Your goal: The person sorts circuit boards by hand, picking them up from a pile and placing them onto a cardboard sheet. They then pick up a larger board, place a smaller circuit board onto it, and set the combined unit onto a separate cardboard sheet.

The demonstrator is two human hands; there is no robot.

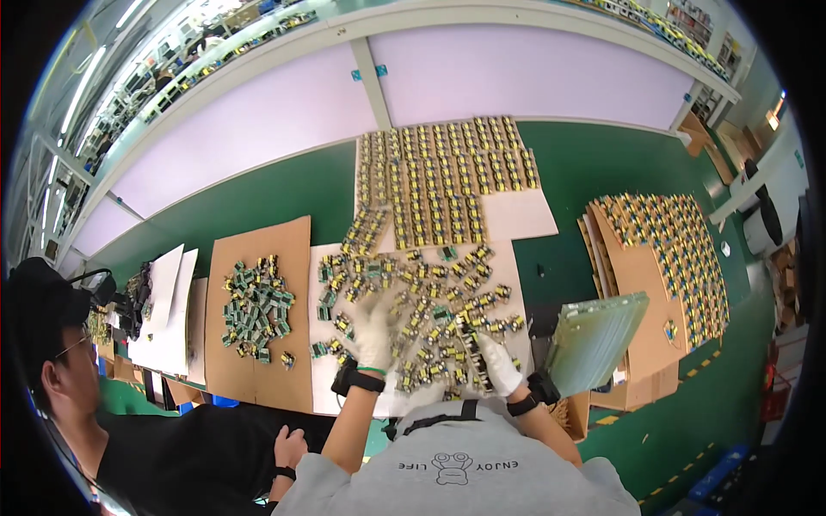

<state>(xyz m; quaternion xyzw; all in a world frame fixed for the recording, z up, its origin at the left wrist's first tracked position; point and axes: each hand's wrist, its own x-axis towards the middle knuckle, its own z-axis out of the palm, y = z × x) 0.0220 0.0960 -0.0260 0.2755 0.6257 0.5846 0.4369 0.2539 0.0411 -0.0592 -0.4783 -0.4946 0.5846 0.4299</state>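
My left hand, in a white glove, reaches over loose small circuit boards with yellow and dark parts. Its fingers are smeared by motion, so I cannot tell whether they hold anything. My right hand, also gloved, is closed at the side of a narrow strip of boards tilted upright near the front of the pile. The loose boards lie scattered on a pale sheet, some showing their green undersides. Behind the pile, similar boards stand in tidy rows on another pale sheet.
Left, a cardboard sheet bears a heap of boards. Stacked glassy green sheets stand right of my right hand. Farther right, cardboard carries many boards in rows. A person in black sits close at my left.
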